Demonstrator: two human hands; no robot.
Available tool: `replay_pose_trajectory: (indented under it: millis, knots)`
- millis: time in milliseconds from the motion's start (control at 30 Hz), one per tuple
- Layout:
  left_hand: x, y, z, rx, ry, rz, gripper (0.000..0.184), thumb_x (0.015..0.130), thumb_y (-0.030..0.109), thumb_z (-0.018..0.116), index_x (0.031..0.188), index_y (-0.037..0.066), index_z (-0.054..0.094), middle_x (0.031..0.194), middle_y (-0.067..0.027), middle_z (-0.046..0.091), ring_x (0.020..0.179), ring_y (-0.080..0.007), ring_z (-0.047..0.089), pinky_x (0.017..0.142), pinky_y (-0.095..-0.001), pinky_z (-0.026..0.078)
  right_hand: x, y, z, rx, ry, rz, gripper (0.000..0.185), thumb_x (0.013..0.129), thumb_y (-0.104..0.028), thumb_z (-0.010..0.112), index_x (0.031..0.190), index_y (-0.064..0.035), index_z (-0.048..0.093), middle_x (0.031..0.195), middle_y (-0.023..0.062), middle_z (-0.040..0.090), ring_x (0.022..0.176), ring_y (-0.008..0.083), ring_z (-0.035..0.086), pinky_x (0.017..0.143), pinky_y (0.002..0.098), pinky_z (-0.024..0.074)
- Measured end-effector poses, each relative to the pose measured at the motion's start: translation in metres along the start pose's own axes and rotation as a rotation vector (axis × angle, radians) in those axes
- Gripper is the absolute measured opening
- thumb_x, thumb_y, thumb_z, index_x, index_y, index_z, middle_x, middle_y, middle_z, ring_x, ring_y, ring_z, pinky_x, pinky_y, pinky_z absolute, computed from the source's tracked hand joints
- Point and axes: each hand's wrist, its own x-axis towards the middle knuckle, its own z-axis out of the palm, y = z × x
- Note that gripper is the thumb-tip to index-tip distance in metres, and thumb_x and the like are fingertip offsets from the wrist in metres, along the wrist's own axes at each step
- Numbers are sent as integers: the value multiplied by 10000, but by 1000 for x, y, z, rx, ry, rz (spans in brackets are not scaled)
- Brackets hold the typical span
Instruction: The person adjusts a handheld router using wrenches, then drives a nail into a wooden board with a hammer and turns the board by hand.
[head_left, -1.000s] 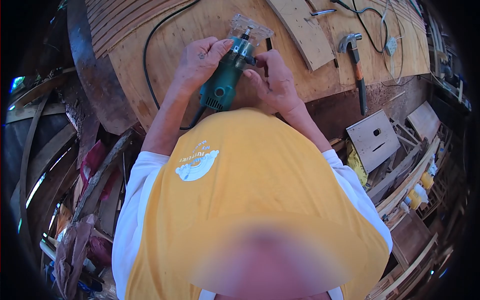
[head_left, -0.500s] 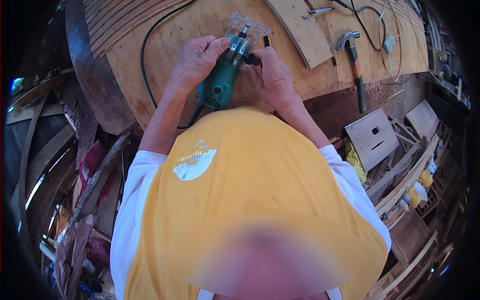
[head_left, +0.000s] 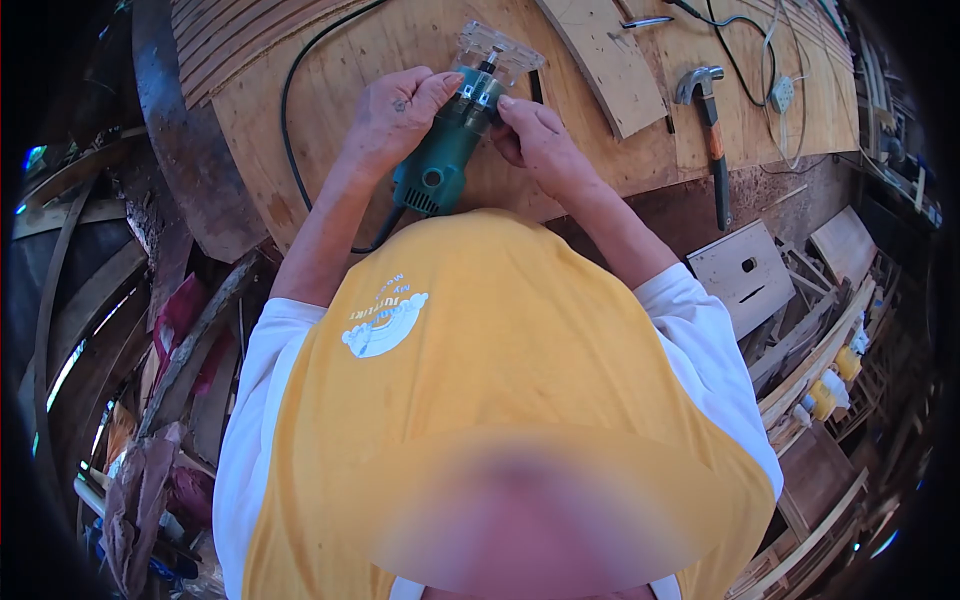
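A green power tool (head_left: 435,165) with a clear plastic base (head_left: 500,50) lies slanted on the plywood bench top, its base pointing away from me. My left hand (head_left: 400,118) grips its left side near the metal collar, thumb pressed along the top. On the other side, my right hand (head_left: 538,140) pinches at the collar with thumb and curled fingers. The dark knob there is hidden behind those fingers. A black cord (head_left: 288,130) runs from the tool's rear and curves up the left.
Right of the tool lie a wooden board (head_left: 610,70), a pen (head_left: 648,21) and a hammer (head_left: 713,140). Cables and a white socket block (head_left: 782,92) sit farther right. Ridged wood strips (head_left: 225,45) are at the upper left. Scrap wood (head_left: 740,275) is stacked below the bench.
My right hand has shifted from the dark knob to the collar's side, with its wrist turned and forearm swung outward. My left hand and the tool have barely moved.
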Motion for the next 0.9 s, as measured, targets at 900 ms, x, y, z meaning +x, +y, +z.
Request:
replay_pose_trajectory:
  millis: [900]
  knots:
    - [2,-3,2,23,-11,10,413,1001,430,675,891,36,726,680,-16,566,653,-107,508,610,-300,440,-6,28,5,-871,353,-856,326,907,-194,772,1093,-44,551,887,141,592,772,346,619,700,434,509]
